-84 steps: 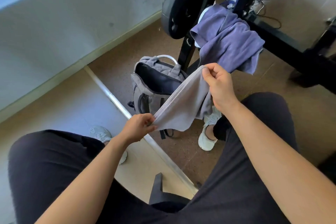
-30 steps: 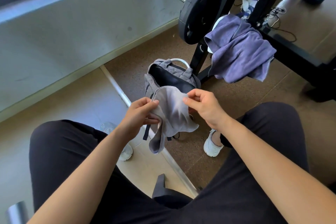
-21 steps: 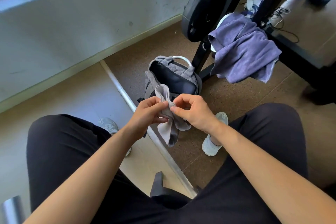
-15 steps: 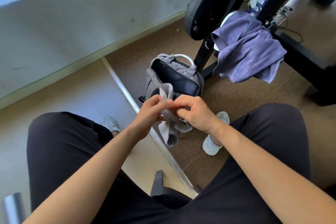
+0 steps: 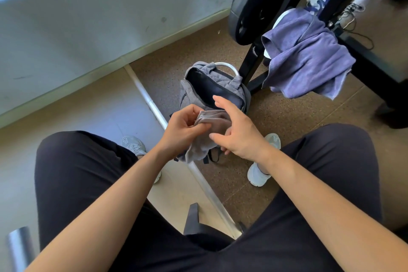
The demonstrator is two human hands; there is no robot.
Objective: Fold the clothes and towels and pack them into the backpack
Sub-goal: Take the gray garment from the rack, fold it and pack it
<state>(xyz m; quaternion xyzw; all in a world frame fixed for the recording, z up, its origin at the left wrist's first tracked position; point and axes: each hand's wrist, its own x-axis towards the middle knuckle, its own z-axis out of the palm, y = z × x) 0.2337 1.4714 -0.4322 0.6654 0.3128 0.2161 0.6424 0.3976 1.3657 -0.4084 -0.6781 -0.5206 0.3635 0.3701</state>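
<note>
A small grey cloth, folded into a narrow bundle, hangs in front of my knees. My left hand pinches its upper left edge between thumb and fingers. My right hand is beside the cloth on its right, fingers spread and relaxed, its lower fingers behind the fabric. Just beyond both hands stands the grey backpack on the floor, its top unzipped and the dark inside showing. A purple towel is draped over the black weight rack at the upper right.
A black weight plate on a steel bar and the black rack frame stand behind the backpack. A metal floor strip runs diagonally under my hands. My white shoes rest on the floor. A grey wall lies to the left.
The cloth went from stretched between both hands to folded into a small bundle. My right hand has let go of its edge and opened beside it; my left hand keeps its pinch.
</note>
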